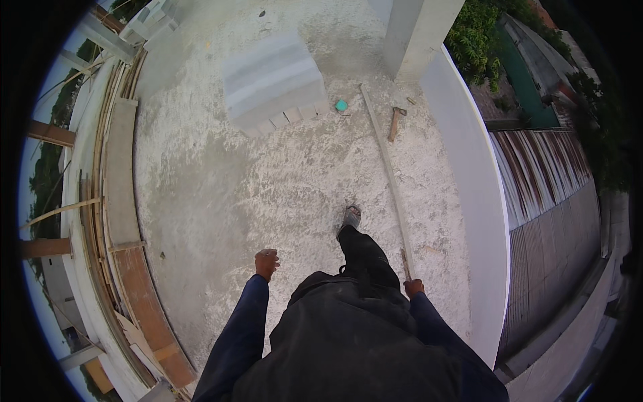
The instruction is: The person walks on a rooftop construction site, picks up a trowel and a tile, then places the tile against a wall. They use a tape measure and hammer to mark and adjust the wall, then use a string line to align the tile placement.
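My left hand (266,264) hangs over the concrete floor (187,187) with its fingers curled; what is in them, if anything, I cannot make out. My right hand (414,288) grips a thin stick-like piece (406,264), low at my right side. Beyond it a long straight bar (382,147) runs forward along the floor. A hammer-like tool with a wooden handle (395,126) lies beside the bar. A small teal object (341,105) is left of the bar's far end. My sandalled foot (351,216) is forward on the rough, dusty floor.
A stack of pale blocks (271,80) stands ahead. A concrete column (418,37) and low white wall (469,201) edge the right, with corrugated roofs (536,174) beyond. Planks and poles (120,201) line the left edge, outside which trees and structures show.
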Action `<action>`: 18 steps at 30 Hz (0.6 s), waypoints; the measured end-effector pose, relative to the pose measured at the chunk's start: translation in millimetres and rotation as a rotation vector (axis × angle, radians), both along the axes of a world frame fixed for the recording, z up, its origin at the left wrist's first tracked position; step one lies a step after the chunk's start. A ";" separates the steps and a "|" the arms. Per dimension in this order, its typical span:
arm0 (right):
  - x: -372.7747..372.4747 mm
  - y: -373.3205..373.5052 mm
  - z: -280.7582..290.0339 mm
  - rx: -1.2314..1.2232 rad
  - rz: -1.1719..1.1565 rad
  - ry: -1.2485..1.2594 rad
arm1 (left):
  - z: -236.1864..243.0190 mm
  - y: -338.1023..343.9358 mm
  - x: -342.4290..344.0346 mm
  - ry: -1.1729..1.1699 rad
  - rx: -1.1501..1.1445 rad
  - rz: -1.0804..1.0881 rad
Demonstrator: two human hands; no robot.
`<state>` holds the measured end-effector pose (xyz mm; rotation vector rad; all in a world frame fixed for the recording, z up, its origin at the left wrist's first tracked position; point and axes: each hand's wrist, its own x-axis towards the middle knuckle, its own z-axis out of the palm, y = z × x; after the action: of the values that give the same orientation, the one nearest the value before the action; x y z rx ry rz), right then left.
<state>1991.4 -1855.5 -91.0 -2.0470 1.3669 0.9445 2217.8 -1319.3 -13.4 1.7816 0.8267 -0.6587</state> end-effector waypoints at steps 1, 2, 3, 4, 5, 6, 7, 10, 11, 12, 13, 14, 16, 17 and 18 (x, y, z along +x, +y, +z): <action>36.8 -14.6 -1.0 0.042 0.002 -0.058 | 0.9 -21.1 18.5 0.032 -0.002 -0.029; 78.6 -28.9 -1.3 0.023 0.064 -0.143 | 2.0 -42.3 40.6 0.070 -0.019 -0.042; 124.7 -42.6 -0.8 -0.013 0.109 -0.167 | 4.3 -63.1 62.9 0.047 -0.037 -0.086; 174.2 -55.4 0.4 -0.020 0.100 -0.217 | 8.5 -82.8 78.2 0.043 -0.080 -0.093; 226.3 -66.9 2.6 -0.074 0.096 -0.243 | 14.9 -102.1 90.1 -0.062 0.026 -0.240; 280.0 -76.8 6.2 -0.101 0.099 -0.295 | 21.6 -119.7 107.7 -0.176 0.119 -0.375; 334.3 -84.6 11.3 -0.106 0.093 -0.390 | 28.5 -132.7 133.3 -0.281 0.203 -0.490; 488.1 -92.2 34.1 -0.025 0.010 -0.626 | 40.5 -158.0 211.8 -0.253 0.202 -0.560; 532.7 -89.7 42.5 -0.013 -0.011 -0.681 | 37.9 -162.8 241.2 -0.138 0.165 -0.582; 572.5 -85.3 49.7 0.055 -0.020 -0.748 | 31.2 -164.7 272.9 -0.019 0.126 -0.603; 607.3 -79.9 54.4 0.077 0.010 -0.785 | 21.5 -164.2 302.3 0.084 0.065 -0.603; 636.9 -74.2 55.4 0.101 0.029 -0.788 | 7.1 -164.0 334.2 0.074 0.132 -0.708; 680.6 -64.1 42.1 0.058 0.062 -0.794 | -31.6 -163.7 401.3 0.045 0.211 -0.855; 695.3 -60.6 26.9 0.038 0.073 -0.782 | -54.1 -162.5 437.6 -0.047 0.255 -1.014; 706.0 -58.8 5.9 0.028 0.035 -0.770 | -79.0 -164.2 472.2 -0.093 0.291 -1.013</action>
<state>2697.4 -1914.3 -85.0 -2.0814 0.8847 0.1261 2690.0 -1483.5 -92.4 2.4535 -0.1269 -1.1124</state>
